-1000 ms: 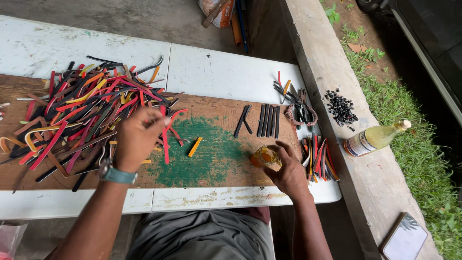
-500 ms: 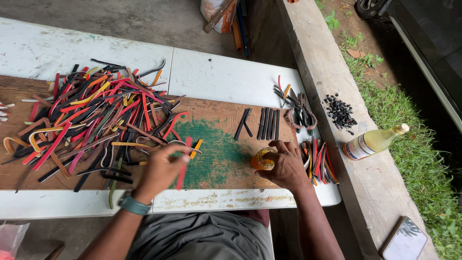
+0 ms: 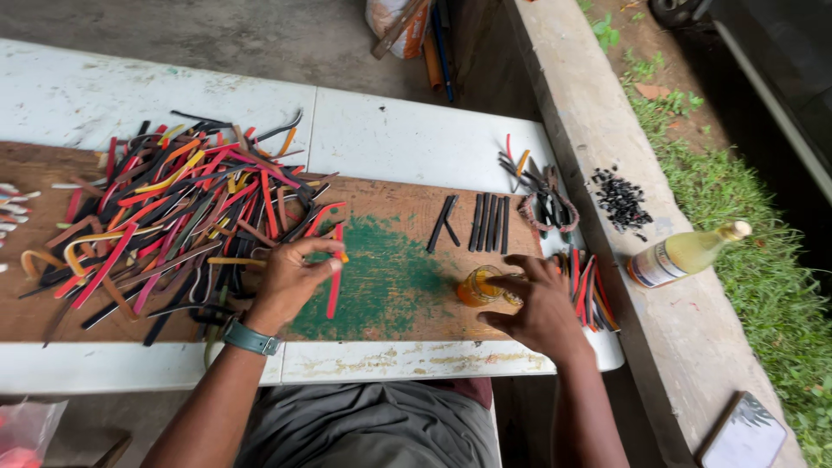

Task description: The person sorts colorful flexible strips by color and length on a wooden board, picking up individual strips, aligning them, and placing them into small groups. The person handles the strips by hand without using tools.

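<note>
A red strip [image 3: 334,279] is pinched between the thumb and fingertips of the left hand [image 3: 290,276], and it hangs down over the green painted patch [image 3: 390,273] on the wooden board [image 3: 407,316]. A grey wristwatch [image 3: 250,338] is worn on that wrist. To the left of the green patch, a large heap of red, black, yellow and orange strips [image 3: 165,217] is spread across the board, and the left hand is seen at its near right edge. At the right edge of the green patch, a small amber jar [image 3: 479,287] is gripped by the curled fingers of the right hand [image 3: 539,305]; the two hands are kept well apart. Beyond the patch, toward the far right of it, a neat row of black strips [image 3: 488,223] is laid side by side on the board. Further right of the patch, a small bundle of red and black strips [image 3: 589,290] is lying just beside the right hand, and a bottle of yellowish liquid [image 3: 685,255] is rested on its side on the concrete ledge [image 3: 685,347], near a scatter of small black pieces [image 3: 620,200]. The board is carried by a white table [image 3: 390,143].
</note>
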